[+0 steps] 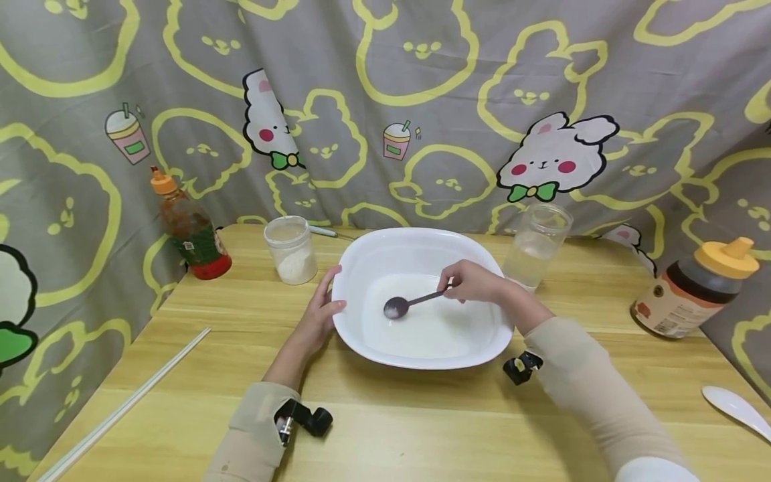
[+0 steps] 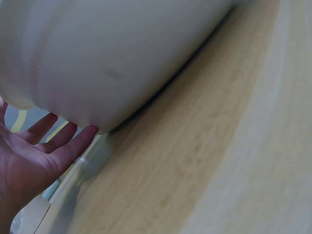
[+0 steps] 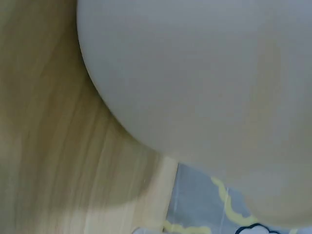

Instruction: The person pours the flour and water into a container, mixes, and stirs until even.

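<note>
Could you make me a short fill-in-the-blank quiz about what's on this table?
1. The right hand holds a dark ____ over the white bowl.
2. The left hand rests against the bowl's ____ side.
3. The brown bottle at the right has a ____ cap.
4. The table is made of ____.

Missing words: spoon; left; yellow; wood

One white bowl (image 1: 421, 348) is seen on one wooden table (image 1: 421, 428). Two spoons are counted: a dark spoon (image 1: 405, 304) and a white spoon (image 1: 736, 410). Two bottles (image 1: 191, 231) (image 1: 693, 291), two clear jars (image 1: 292, 249) (image 1: 536, 246) and one white rod (image 1: 126, 405) are present.
</note>
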`<state>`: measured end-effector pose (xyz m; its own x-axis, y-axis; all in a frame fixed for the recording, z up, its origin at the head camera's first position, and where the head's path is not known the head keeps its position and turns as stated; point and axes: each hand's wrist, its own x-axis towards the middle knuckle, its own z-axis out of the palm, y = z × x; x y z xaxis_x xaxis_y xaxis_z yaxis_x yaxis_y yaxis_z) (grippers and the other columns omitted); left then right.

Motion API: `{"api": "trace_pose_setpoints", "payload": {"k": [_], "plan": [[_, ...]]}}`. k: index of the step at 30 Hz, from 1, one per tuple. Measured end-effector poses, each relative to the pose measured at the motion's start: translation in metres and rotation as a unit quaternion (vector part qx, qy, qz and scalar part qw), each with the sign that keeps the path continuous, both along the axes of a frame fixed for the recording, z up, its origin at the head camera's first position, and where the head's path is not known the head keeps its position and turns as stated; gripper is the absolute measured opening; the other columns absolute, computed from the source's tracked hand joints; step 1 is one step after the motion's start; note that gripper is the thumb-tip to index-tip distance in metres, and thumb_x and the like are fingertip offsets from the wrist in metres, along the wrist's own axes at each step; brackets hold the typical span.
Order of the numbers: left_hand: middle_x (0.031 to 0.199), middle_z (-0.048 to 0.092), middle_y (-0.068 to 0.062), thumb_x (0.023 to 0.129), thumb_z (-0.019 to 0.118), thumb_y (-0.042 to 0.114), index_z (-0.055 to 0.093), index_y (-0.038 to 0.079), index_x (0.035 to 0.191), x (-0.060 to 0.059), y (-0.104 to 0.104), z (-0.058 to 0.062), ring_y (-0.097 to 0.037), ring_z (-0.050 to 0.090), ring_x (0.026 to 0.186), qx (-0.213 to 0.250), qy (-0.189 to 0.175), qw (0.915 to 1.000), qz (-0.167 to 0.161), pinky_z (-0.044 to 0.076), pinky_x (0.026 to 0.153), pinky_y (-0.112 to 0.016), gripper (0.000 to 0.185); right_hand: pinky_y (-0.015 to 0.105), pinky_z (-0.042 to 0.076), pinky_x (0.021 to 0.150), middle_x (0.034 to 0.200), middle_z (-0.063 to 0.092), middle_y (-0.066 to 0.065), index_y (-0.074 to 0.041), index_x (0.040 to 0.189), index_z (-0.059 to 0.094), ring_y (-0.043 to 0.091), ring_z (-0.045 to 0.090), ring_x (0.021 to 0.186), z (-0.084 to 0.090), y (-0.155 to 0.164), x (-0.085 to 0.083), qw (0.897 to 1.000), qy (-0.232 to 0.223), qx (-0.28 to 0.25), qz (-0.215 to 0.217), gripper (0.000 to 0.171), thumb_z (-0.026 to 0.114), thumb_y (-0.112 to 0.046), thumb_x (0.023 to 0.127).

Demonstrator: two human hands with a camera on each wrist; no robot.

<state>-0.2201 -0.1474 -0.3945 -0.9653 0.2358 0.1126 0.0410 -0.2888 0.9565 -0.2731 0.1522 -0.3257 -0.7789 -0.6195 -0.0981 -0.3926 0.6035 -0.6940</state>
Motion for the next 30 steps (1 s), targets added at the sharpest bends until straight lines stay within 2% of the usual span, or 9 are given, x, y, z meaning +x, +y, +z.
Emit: {"api": "trace_pose_setpoints", "payload": {"k": [2, 5, 9, 13, 17, 19, 22, 27, 30], "plan": [[0.129, 0.028, -0.022, 0.076, 0.046, 0.006, 0.018, 0.020, 0.136, 0.000, 0.000, 0.000, -0.043, 0.033, 0.109, -0.001, 0.001, 1.0000, -0.001, 0.047, 0.072, -0.040, 0.068, 0.024, 0.037, 0.046, 0.053, 0.050, 0.004, 0.002, 0.082, 0.062, 0.012, 0.043, 0.047, 0.001, -0.002, 0.004, 1.000, -0.014, 0.003, 0.020, 0.011, 0.054, 0.003, 0.075], [0.129, 0.028, -0.022, 0.076, 0.046, 0.006, 0.019, 0.019, 0.136, 0.000, 0.000, 0.000, -0.043, 0.034, 0.108, -0.002, 0.002, 1.0000, 0.001, 0.047, 0.072, -0.042, 0.067, 0.024, 0.037, 0.046, 0.053, 0.050, 0.003, 0.000, 0.080, 0.062, 0.011, 0.042, 0.047, 0.005, 0.002, 0.009, 0.999, -0.011, 0.025, 0.039, 0.011, 0.054, 0.003, 0.073], [0.128, 0.029, -0.023, 0.077, 0.046, 0.005, 0.019, 0.019, 0.136, 0.000, 0.000, 0.000, -0.041, 0.037, 0.106, -0.007, -0.001, 1.0000, 0.002, 0.046, 0.072, -0.045, 0.067, 0.024, 0.035, 0.047, 0.055, 0.048, -0.002, -0.004, 0.077, 0.062, 0.011, 0.041, 0.050, 0.014, 0.013, 0.011, 0.996, 0.030, 0.068, 0.041, 0.011, 0.055, 0.003, 0.072], [0.128, 0.028, -0.023, 0.077, 0.045, 0.005, 0.018, 0.018, 0.137, 0.000, -0.001, 0.001, -0.039, 0.038, 0.105, -0.009, -0.005, 0.9999, 0.000, 0.046, 0.073, -0.045, 0.067, 0.024, 0.033, 0.049, 0.056, 0.048, -0.002, -0.004, 0.074, 0.062, 0.012, 0.040, 0.052, 0.019, 0.024, 0.008, 0.992, 0.082, 0.092, 0.011, 0.012, 0.055, 0.004, 0.070], [0.128, 0.028, -0.023, 0.077, 0.045, 0.005, 0.018, 0.018, 0.137, 0.001, -0.001, 0.001, -0.039, 0.038, 0.106, -0.008, -0.003, 1.0000, 0.001, 0.046, 0.073, -0.046, 0.067, 0.025, 0.034, 0.050, 0.057, 0.049, -0.002, -0.005, 0.073, 0.062, 0.013, 0.041, 0.054, 0.018, 0.024, 0.002, 0.988, 0.108, 0.102, -0.029, 0.010, 0.056, 0.003, 0.071], [0.128, 0.028, -0.023, 0.077, 0.045, 0.005, 0.018, 0.018, 0.137, 0.001, -0.001, 0.001, -0.040, 0.038, 0.106, -0.008, -0.003, 1.0000, 0.002, 0.045, 0.074, -0.048, 0.067, 0.025, 0.035, 0.051, 0.058, 0.050, -0.002, -0.005, 0.073, 0.061, 0.014, 0.041, 0.054, 0.015, 0.019, 0.000, 0.988, 0.117, 0.098, -0.034, 0.008, 0.057, 0.001, 0.072], [0.128, 0.028, -0.023, 0.077, 0.045, 0.005, 0.018, 0.018, 0.137, 0.001, -0.001, 0.001, -0.041, 0.037, 0.106, -0.009, -0.003, 1.0000, 0.002, 0.045, 0.074, -0.048, 0.067, 0.025, 0.035, 0.050, 0.058, 0.050, -0.002, -0.003, 0.075, 0.062, 0.013, 0.041, 0.053, 0.009, 0.008, 0.000, 0.990, 0.113, 0.077, -0.022, 0.006, 0.057, 0.000, 0.073], [0.129, 0.028, -0.022, 0.077, 0.045, 0.005, 0.017, 0.018, 0.137, 0.001, 0.000, 0.002, -0.040, 0.037, 0.107, -0.009, -0.005, 0.9999, 0.000, 0.046, 0.073, -0.043, 0.068, 0.023, 0.034, 0.048, 0.054, 0.048, -0.002, -0.003, 0.077, 0.062, 0.011, 0.039, 0.050, 0.002, -0.005, 0.005, 0.998, 0.052, 0.035, 0.024, 0.007, 0.057, 0.001, 0.075], [0.129, 0.028, -0.022, 0.077, 0.045, 0.005, 0.017, 0.018, 0.137, 0.001, 0.000, 0.002, -0.040, 0.037, 0.107, -0.010, -0.006, 0.9999, 0.002, 0.046, 0.073, -0.043, 0.068, 0.022, 0.032, 0.047, 0.053, 0.047, -0.003, -0.003, 0.076, 0.062, 0.009, 0.037, 0.049, 0.004, -0.003, 0.010, 0.997, 0.036, 0.038, 0.050, 0.007, 0.057, 0.002, 0.075]]}}
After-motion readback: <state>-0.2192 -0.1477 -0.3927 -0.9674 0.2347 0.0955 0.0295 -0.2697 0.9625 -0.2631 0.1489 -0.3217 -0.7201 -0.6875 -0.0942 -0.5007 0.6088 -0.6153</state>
